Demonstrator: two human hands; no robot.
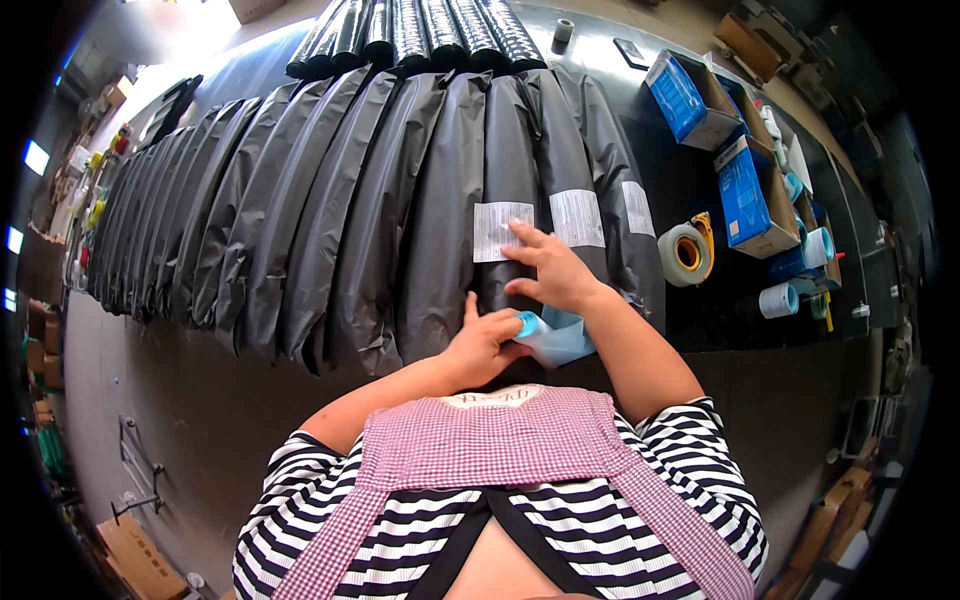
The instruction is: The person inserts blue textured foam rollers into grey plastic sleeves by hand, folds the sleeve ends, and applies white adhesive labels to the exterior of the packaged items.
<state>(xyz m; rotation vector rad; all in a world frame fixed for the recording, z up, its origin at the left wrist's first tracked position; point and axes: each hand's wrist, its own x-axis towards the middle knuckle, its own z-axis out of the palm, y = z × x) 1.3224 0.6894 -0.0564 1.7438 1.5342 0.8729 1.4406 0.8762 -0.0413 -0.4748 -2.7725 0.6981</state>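
A row of long black plastic-wrapped packages (430, 210) lies side by side before me. My right hand (556, 270) is open, its fingers spread, with fingertips touching the white printed label (492, 240) on one package. Two packages to the right carry similar white labels, one of them a label (577, 218) just right of my fingers. Low in front of my chest, my left hand (482, 345) grips a roll of light blue label backing (560, 340), its index finger stretched toward the package. A loop of the backing hangs below my right wrist.
Shiny black rolls (410, 35) lie across the back. On the right side of the table are a tape dispenser (686, 254), open blue cartons (750, 200) and loose label rolls (778, 300). A phone-like dark object (630, 53) and a small roll (563, 30) lie at the far edge.
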